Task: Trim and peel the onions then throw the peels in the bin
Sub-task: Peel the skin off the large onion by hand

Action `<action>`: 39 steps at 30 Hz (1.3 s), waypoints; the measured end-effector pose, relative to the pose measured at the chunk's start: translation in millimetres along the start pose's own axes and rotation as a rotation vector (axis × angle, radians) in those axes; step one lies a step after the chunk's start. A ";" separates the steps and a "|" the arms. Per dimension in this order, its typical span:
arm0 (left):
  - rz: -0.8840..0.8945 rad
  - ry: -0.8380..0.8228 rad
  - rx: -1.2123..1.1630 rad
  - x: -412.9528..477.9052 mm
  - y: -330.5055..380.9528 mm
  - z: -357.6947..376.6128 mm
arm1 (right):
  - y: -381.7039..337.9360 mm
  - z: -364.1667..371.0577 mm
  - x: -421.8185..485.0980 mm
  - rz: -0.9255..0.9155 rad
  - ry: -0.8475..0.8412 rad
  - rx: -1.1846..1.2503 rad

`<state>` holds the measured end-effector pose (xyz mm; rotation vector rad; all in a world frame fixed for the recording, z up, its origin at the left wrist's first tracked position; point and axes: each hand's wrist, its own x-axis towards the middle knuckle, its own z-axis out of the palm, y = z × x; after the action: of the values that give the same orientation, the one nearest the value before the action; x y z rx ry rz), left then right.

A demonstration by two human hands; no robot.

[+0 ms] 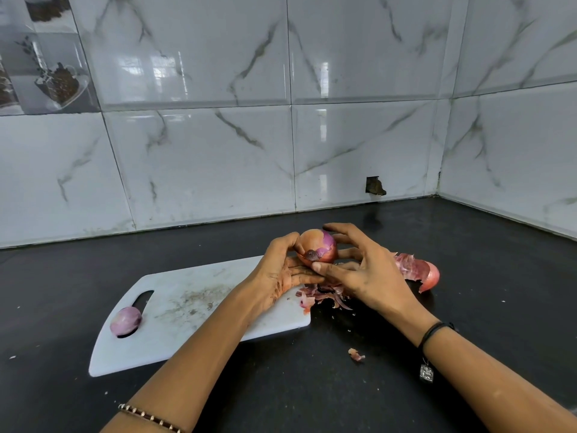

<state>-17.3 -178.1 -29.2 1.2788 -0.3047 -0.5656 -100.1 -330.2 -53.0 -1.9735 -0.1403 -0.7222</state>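
Observation:
A red onion (pixel 317 243), partly peeled with purple flesh showing at its right side, is held above the right end of the white cutting board (pixel 187 310). My left hand (pixel 281 270) cups it from below and the left. My right hand (pixel 359 270) wraps it from the right, its thumb pressing on the dark trimmed end. A peeled purple onion (pixel 125 320) lies at the board's left end by the handle slot. Loose peels (pixel 324 295) are heaped under my hands. A big curled peel (pixel 418 271) lies to the right.
The black counter (pixel 312 385) meets white marble-look wall tiles at the back and right, forming a corner. A small peel scrap (pixel 356 354) lies on the counter in front of the board. No knife or bin is in view.

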 end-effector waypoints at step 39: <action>0.284 0.019 0.232 12.7 -8.3 -2.0 | -1.5 1.9 11.2 0.413 0.183 0.607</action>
<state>-7.7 -185.0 -38.8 1.4327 -0.5383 -0.2804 -90.8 -330.2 -46.4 -1.2929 0.1442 -0.5052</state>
